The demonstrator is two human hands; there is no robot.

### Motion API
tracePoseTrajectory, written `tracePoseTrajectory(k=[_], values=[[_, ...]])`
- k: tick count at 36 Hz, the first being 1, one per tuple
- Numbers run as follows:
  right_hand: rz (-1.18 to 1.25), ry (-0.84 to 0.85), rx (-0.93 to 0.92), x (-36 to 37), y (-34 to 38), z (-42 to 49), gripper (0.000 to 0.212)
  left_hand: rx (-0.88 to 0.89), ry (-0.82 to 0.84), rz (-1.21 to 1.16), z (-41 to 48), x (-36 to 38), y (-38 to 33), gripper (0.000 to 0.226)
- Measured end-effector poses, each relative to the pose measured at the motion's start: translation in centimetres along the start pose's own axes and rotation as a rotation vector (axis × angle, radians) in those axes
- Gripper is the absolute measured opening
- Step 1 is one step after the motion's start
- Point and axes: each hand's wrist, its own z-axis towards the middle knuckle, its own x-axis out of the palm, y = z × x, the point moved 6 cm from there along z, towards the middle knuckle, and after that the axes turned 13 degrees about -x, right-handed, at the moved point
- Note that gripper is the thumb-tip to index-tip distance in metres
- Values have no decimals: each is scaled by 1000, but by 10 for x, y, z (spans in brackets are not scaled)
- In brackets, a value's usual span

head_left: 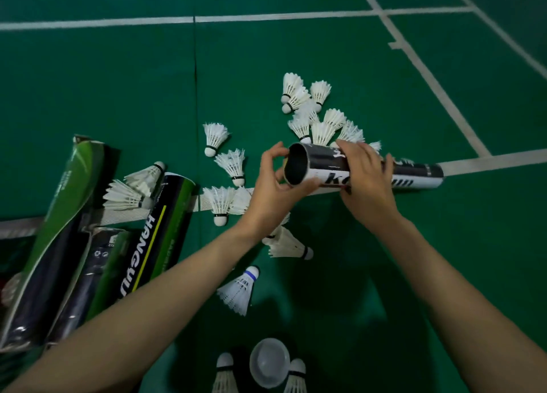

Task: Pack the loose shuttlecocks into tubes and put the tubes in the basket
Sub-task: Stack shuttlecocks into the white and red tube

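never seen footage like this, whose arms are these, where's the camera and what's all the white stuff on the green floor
There is no machine here. A person wears one camera on the head, looking forward and down, so the two bare arms are their own. The right hand grips a long dark tube, held roughly level, and the left hand curls round its open end. The inside looks dark, so what it holds cannot be told. The white things are loose shuttlecocks, scattered on the green court floor. At the left, several other tubes lie stacked together. Near the bottom edge sits a pale round cap.
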Motion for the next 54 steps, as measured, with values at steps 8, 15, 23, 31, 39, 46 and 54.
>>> tracePoseTrajectory(k=[8, 15, 23, 31, 39, 46, 54], values=[[-21, -30, -124, 6, 9, 2, 79, 35, 130, 346, 14, 2, 10, 82], [-30, 155, 45, 29, -28, -29, 73, -30, 5, 1046, 41, -27, 25, 63], [-77, 185, -7, 39, -25, -55, 81, 358, 16, 1283, -9, -16, 59, 62], [-80, 151, -24, 36, -15, -59, 77, 110, -101, 1338, -7, -39, 73, 54], [-114, 206, -60, 34, 7, -57, 74, 44, -242, 1331, -14, -61, 63, 58], [-134, 257, -113, 37, 28, -52, 75, -165, -292, 1523, -27, -95, 69, 62], [-122, 378, -87, 45, 44, -51, 74, -14, -290, 1138, -39, -102, 62, 24]])
